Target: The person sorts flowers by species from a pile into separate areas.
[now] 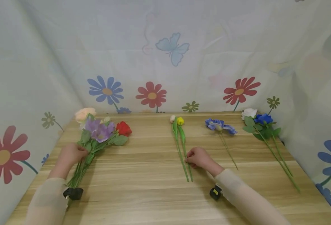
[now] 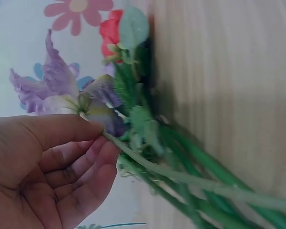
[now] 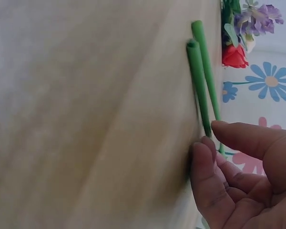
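Between thumb and forefinger, my left hand [image 1: 72, 153] pinches the pale stem [image 2: 171, 175] of a purple flower [image 1: 100, 129]. That flower lies over a bunch at the table's left, together with a red rose [image 1: 123, 129] and a peach flower [image 1: 85, 114]. Mid-table, two tulips lie side by side, one white [image 1: 172, 118] and one yellow [image 1: 180, 121]. The fingertips of my right hand [image 1: 200, 158] close round the lower stem of the yellow tulip, low over the wood. Both cut stem ends [image 3: 193, 44] point toward the near edge.
Right of the tulips lies a blue-violet flower [image 1: 218, 125] on a thin stem. A white rose [image 1: 249, 113] and a blue rose [image 1: 263, 118] lie at the far right of the wooden table [image 1: 143, 200]. A flower-printed cloth [image 1: 131, 56] surrounds the table's back and sides.
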A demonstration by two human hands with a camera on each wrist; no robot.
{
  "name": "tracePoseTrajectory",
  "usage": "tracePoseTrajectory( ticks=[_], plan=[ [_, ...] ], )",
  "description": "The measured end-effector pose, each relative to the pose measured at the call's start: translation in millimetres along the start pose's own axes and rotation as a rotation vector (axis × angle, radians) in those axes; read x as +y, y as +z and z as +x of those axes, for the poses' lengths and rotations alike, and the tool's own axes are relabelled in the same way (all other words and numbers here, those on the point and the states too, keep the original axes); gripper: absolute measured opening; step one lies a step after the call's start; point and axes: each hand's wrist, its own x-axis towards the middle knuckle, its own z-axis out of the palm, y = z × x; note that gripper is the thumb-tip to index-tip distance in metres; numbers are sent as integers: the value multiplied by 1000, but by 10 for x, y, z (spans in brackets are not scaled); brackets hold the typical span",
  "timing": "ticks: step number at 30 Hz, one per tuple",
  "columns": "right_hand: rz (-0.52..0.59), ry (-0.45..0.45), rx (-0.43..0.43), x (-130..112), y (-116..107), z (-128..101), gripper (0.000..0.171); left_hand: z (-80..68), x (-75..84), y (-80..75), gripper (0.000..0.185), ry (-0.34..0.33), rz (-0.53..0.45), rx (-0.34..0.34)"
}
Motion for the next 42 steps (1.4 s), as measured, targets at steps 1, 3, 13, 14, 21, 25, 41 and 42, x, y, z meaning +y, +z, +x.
tracePoseTrajectory(
  ticks=[1,3,13,14,21,25,41,42],
  plan=[
    [-8,-11,-2,-2,-13,-6,16,-10,20,-21,29,3,-9,3],
    [-25,-28,-2,-10,-42,-17,17,-35,64,-60,30,15,-28,8],
    [-69,-153,55,-179,-181,-35,19,-125,357,-144,45,55,-120,2],
    [-56,-170,60,-209,-194,-40,20,-123,405,-131,48,56,-139,-6],
    [132,-225,62,-435,-169,-62,28,-63,823,25,47,127,-308,5],
    [242,-253,54,-599,-51,-34,28,-37,1093,142,41,147,-395,21],
    [395,-355,-32,-942,439,36,29,93,1797,682,37,231,-689,-13],
    [391,-364,-29,-946,457,34,29,101,1821,709,36,232,-699,-16]
  ],
)
